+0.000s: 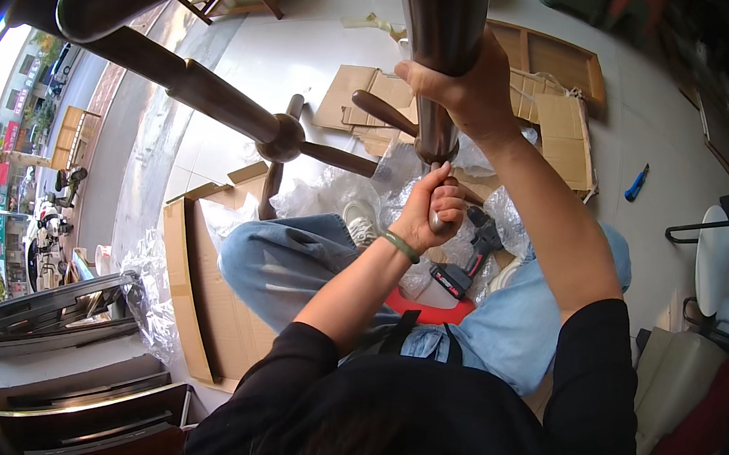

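Note:
A thick, dark brown turned wooden post (442, 21) stands in front of me, narrowing toward a round hub low down. My right hand (483, 97) is wrapped around the post below its wide part. Close to the hub, my left hand (428, 210) is closed around a short bar whose rounded end shows below the fist; most of it is hidden by the fingers. A tapered wooden leg (384, 111) sticks out from the hub to the left. Beside it lies a similar dark post (226, 104) with legs around its ball-shaped end.
Between my knees lie a cordless drill (475, 247) and clear plastic wrap (332, 192). Flattened cardboard (563, 142) lies ahead, and an open carton (226, 302) at the left. A blue utility knife (636, 183) lies on the right floor, near white chairs (710, 258).

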{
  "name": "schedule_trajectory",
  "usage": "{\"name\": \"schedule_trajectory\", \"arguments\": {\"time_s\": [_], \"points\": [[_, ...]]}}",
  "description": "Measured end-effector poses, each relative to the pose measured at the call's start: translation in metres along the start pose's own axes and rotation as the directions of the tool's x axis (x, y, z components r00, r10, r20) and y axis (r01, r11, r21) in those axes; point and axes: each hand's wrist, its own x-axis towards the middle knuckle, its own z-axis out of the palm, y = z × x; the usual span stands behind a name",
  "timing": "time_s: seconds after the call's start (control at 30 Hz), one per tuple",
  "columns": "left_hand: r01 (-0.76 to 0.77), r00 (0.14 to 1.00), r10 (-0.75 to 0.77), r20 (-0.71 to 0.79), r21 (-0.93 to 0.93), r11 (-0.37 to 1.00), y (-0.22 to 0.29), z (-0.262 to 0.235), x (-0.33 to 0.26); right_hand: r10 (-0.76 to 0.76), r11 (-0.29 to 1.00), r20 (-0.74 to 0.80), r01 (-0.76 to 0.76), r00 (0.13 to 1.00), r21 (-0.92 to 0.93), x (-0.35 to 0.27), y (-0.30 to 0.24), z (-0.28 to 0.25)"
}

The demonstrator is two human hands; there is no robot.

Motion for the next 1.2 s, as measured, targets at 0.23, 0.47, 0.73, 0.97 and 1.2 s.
{"name": "schedule_trajectory", "arguments": {"time_s": [0.23, 0.47, 0.73, 0.97, 1.2], "points": [[0.352, 0.638, 0.435, -0.636, 0.743, 0.569, 0.003, 0.032, 0.001, -0.005, 0.997, -0.089, -0.002, 0.996, -0.072, -0.009, -0.005, -0.005], [0.058, 0.990, -0.023, 0.141, -0.251, 0.966, -0.011, 0.006, 0.005, 0.006, 1.000, -0.013, -0.006, 1.000, -0.010, -0.001, 0.000, -0.013], [0.019, 0.986, 0.006, 0.167, -0.147, 0.989, 0.001, -0.009, 0.013, 0.048, 0.996, -0.018, -0.046, 0.999, 0.076, 0.005, 0.004, -0.012], [-0.008, 0.992, 0.010, -0.123, 0.015, 1.000, 0.008, 0.001, 0.011, 0.030, 1.000, -0.082, -0.029, 0.996, 0.007, 0.008, 0.006, -0.017], [-0.013, 0.954, 0.065, -0.292, 0.176, 0.984, 0.006, 0.010, 0.011, 0.032, 0.999, -0.088, -0.030, 0.996, 0.016, 0.003, 0.004, -0.022]]}}
